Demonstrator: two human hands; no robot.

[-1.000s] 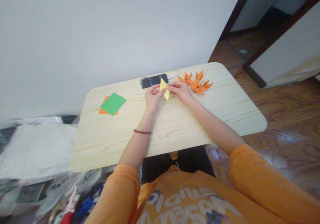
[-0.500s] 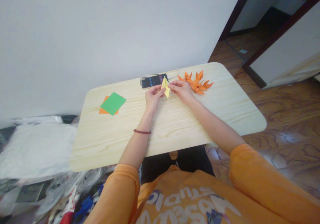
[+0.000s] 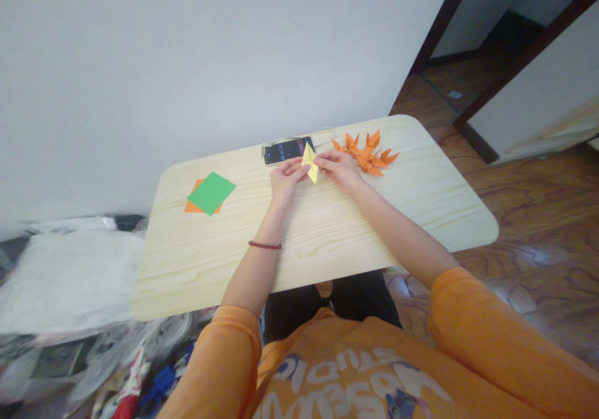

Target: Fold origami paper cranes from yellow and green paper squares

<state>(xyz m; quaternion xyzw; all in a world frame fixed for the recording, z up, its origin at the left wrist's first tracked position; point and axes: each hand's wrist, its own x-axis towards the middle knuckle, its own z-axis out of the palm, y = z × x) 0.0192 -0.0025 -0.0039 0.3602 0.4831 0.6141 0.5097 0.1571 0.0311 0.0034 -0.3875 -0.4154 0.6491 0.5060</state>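
A small yellow folded paper [image 3: 309, 160], diamond-shaped with pointed ends, is held up between both hands over the middle of the table. My left hand [image 3: 286, 178] pinches its left side, thumb in front. From the right, the fingertips of my right hand [image 3: 341, 170] grip its other side. Just beyond my right hand lies a cluster of several orange folded paper cranes [image 3: 369, 155]. Behind my left hand is a phone [image 3: 283, 151] with a lit timer on its dark screen, partly covered by the hand and the paper.
A green paper square [image 3: 212, 193] lies over an orange paper sheet [image 3: 193, 207] on the left of the pale wooden table [image 3: 201, 263]. A white wall [image 3: 210, 63] rises behind the table. Bags and mixed items [image 3: 135, 369] crowd the floor at the lower left.
Hardly anything differs. Both hands keep their grip on the yellow paper, which is tilted very slightly differently; the view has shifted a little.
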